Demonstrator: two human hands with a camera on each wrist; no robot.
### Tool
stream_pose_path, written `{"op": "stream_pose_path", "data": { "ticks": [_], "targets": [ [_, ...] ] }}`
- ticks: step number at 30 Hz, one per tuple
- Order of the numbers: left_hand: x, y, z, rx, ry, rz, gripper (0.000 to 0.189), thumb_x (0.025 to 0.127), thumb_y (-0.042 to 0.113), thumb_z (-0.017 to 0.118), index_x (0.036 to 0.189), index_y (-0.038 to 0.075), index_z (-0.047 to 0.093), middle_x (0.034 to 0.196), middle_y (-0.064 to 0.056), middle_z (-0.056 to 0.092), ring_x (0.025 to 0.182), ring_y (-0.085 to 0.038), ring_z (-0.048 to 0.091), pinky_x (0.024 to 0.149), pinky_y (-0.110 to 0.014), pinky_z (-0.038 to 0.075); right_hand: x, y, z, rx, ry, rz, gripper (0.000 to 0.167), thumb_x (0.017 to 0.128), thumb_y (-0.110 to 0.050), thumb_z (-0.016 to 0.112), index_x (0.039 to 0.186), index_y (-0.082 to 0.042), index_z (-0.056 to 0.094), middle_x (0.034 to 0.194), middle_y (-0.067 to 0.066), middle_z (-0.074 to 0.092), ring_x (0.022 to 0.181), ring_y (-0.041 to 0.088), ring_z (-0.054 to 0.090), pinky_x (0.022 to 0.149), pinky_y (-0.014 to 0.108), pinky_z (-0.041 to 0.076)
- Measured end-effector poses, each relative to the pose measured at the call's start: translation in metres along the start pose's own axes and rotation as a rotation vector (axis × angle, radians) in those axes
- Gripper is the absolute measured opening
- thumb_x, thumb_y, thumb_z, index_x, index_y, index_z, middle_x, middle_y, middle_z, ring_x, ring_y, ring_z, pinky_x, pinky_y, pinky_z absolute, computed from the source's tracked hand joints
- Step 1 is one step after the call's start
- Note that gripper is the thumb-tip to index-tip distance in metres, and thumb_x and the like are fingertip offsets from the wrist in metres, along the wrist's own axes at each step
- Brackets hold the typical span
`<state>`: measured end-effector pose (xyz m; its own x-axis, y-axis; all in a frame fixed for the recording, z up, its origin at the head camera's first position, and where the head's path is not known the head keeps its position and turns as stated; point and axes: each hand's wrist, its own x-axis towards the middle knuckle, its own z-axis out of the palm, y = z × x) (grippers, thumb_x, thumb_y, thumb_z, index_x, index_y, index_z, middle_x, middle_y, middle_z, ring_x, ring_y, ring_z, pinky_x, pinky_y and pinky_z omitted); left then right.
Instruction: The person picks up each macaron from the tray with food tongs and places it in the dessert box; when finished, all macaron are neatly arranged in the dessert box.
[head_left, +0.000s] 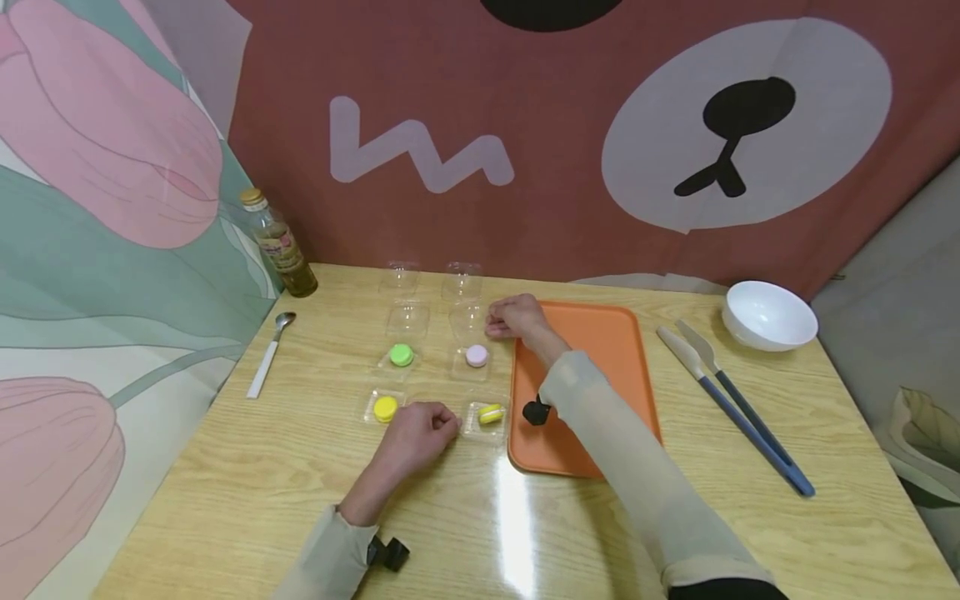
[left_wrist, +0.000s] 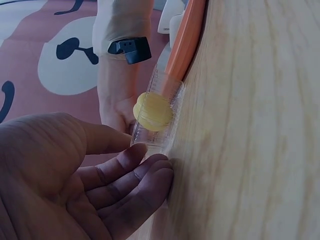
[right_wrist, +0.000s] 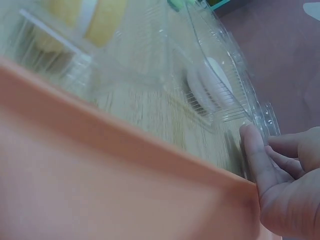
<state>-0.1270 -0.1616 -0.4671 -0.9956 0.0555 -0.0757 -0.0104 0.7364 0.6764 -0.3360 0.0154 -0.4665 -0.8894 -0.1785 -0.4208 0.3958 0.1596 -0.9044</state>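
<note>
While left fingers point(left_wrist: 137, 199) curl, the right hand point(head_left: 519, 317) reaches farther

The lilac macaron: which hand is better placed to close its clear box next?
Probably the right hand: it is beside the open lid behind the lilac macaron; the left hand is by a yellow macaron.

i have bare table point(head_left: 450, 533) nearer me than my left hand point(head_left: 416, 437); rightward, a box point(head_left: 474, 430), then the tray point(head_left: 611, 358) with my right arm point(head_left: 637, 467) across it, bar the way.
</note>
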Motion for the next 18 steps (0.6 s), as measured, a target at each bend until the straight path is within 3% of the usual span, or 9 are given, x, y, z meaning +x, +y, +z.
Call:
{"op": "stream_pose_path", "data": {
  "ticks": [9,15,18],
  "targets": [
    [0.000,0.001,0.003,-0.019,-0.001,-0.009,0.020,0.094,0.027,0.070,0.102,0.011,0.078,0.088,0.000,0.077,0.079,-0.012,0.069,0.074,-0.033,0.056,-0.004,-0.001,-0.016,0.070,0.001,-0.013,0.034,0.103,-0.008,0.055,0.135,0.003,0.061,0.126,0.025,0.067,0.081,0.017,0.072,0.082,0.032,0.061],
    [-0.002,0.001,0.004,-0.094,-0.023,-0.026,0.047,0.092,0.031,0.074,0.130,0.005,0.068,0.108,-0.006,0.077,0.089,-0.016,0.074,0.080,-0.035,0.058,-0.008,0.001,-0.029,0.099,-0.023,-0.020,0.037,0.104,-0.009,0.055,0.139,0.003,0.057,0.131,0.024,0.065,0.087,0.017,0.073,0.086,0.032,0.060],
    [-0.004,0.002,0.004,-0.108,-0.045,-0.046,0.060,0.088,0.032,0.078,0.140,0.007,0.060,0.121,-0.008,0.074,0.089,-0.013,0.072,0.080,-0.034,0.058,-0.010,0.004,-0.035,0.125,-0.031,-0.016,0.038,0.104,-0.009,0.056,0.140,0.002,0.057,0.133,0.023,0.064,0.099,0.022,0.074,0.083,0.028,0.060]
  ]
}}
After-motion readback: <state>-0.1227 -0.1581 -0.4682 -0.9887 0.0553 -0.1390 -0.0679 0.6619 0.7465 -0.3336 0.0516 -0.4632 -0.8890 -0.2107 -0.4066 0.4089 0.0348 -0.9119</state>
